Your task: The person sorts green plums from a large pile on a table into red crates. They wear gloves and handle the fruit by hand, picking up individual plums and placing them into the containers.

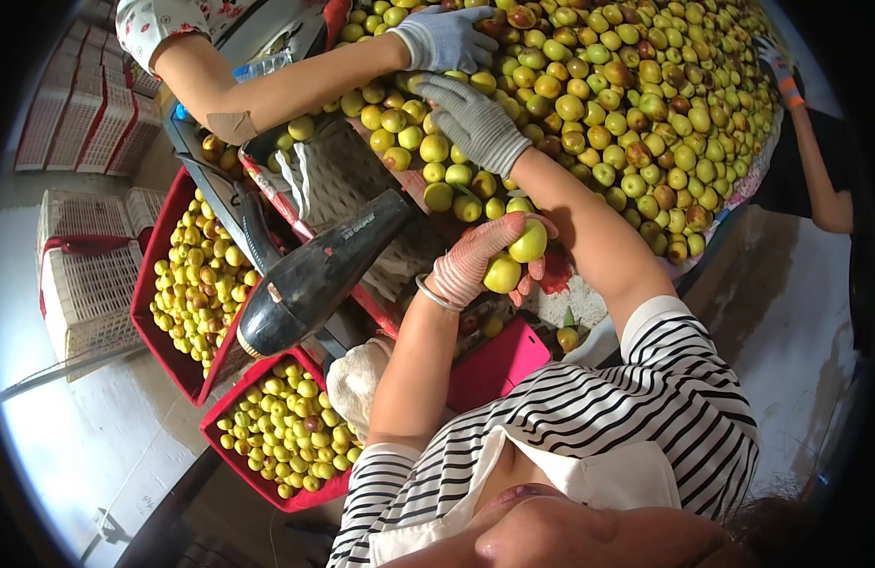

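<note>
My left hand point(494, 255), in a red-and-white striped knit glove with a bracelet at the wrist, grips two yellow-green jujubes point(528, 241). Farther out, my right hand point(473, 124) wears a grey ribbed glove and lies palm down on the near left part of a big heap of jujubes point(622, 106), many with brown patches. Its palm and whatever lies beneath it are hidden. Left of my left hand, a black hair dryer point(316, 277) points up and right over a dimpled grey surface point(338, 177).
Another person's blue-gloved hand point(448, 39) touches the heap just beyond mine; a third gloved hand point(778, 67) is at the far right. Two red-lined crates point(214, 426) of jujubes stand lower left. Stacked white plastic crates point(89, 284) are at left. A pink case point(497, 362) lies near my body.
</note>
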### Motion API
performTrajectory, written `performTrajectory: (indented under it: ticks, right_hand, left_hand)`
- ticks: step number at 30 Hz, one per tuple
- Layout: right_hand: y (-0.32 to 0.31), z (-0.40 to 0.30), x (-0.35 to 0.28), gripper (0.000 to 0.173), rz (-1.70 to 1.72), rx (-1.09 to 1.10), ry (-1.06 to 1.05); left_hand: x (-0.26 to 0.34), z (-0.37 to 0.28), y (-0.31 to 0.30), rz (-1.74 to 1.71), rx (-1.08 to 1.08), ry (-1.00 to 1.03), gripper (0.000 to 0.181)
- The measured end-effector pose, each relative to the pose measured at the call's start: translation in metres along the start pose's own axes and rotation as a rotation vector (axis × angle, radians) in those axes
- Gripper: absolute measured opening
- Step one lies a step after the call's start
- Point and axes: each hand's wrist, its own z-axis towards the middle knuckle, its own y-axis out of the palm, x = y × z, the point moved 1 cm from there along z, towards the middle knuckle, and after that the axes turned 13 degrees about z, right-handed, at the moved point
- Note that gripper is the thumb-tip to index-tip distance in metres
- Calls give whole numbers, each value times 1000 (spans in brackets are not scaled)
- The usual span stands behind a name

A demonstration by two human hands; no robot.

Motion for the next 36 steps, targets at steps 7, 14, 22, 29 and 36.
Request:
performTrajectory:
  ticks: [7,14,22,29,36]
  right_hand:
    - [-12,1,7,35,381,-48,76]
    - [-16,-1,19,36,426,-54,277]
    - [-11,-3,25,38,764,-118,402]
    - [17,-16,-10,38,-75,-343,-94]
    - [-5,-1,-4,26,227,-178,99]
  left_hand:
    - [-1,1,-2,-11,-13,12,68]
    - [-2,0,-2,-18,-8,17,66]
    - [-5,2,-3,10,-10,-64,63]
    - [2,-1,5,53,-34,-59,60]
    - [-1,0,4,60,-70,-61,62]
